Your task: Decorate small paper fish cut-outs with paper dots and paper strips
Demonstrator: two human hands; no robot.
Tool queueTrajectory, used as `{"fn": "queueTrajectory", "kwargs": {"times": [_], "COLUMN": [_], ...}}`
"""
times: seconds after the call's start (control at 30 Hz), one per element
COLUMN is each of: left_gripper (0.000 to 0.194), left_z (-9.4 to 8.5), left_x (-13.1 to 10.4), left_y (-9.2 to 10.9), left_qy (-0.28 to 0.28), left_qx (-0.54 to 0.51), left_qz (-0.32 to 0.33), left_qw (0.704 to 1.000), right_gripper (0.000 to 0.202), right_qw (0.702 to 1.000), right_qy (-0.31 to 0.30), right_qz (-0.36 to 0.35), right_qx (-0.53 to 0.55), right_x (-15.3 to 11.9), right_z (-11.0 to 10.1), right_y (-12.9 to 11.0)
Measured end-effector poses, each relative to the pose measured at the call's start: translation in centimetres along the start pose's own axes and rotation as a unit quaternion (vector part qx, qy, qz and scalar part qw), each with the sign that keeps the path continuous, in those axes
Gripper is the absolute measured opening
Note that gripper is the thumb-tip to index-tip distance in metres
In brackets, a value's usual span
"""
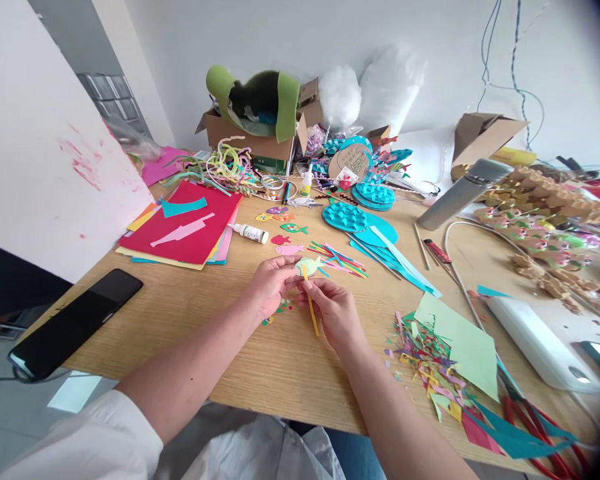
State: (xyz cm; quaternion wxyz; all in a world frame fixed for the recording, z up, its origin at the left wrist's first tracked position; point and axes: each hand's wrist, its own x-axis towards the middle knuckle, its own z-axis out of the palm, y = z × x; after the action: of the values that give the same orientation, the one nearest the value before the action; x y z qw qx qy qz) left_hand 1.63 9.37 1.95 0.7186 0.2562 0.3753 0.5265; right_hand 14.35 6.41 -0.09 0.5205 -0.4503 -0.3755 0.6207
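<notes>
Basically, a wood-grained surface (190, 353) stands by a smooth pale wall (430, 40), with glossy red paper (180, 230) at left and jagged paper scraps (430, 360) at right. Over the middle, the left hand (274, 279) pinches a flat, pale-green paper fish (307, 267); the right hand (334, 310) pinches a slim yellow strip (313, 312), its top end over the fish. Around them lie two white glue bottles (251, 233) and one cylindrical grey flask (463, 193)
</notes>
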Motion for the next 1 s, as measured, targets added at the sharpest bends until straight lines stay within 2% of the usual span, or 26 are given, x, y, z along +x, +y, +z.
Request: {"fn": "queueTrajectory", "kwargs": {"times": [0.33,1.0], "left_gripper": [0.019,0.022], "left_z": [0.2,-0.01], "left_x": [-0.21,-0.02], "left_y": [-0.21,-0.41], "left_qy": [-0.015,-0.02], "left_qx": [0.007,0.011], "left_qz": [0.004,-0.009], "left_qw": [1.0,1.0], "right_gripper": [0.031,0.031], "right_qw": [0.999,0.999], "right_qy": [0.004,0.012], "right_qz": [-0.009,0.006], "right_qx": [-0.051,-0.032], "right_x": [0.14,0.12], "right_z": [-0.32,-0.32], "right_y": [0.17,0.01]}}
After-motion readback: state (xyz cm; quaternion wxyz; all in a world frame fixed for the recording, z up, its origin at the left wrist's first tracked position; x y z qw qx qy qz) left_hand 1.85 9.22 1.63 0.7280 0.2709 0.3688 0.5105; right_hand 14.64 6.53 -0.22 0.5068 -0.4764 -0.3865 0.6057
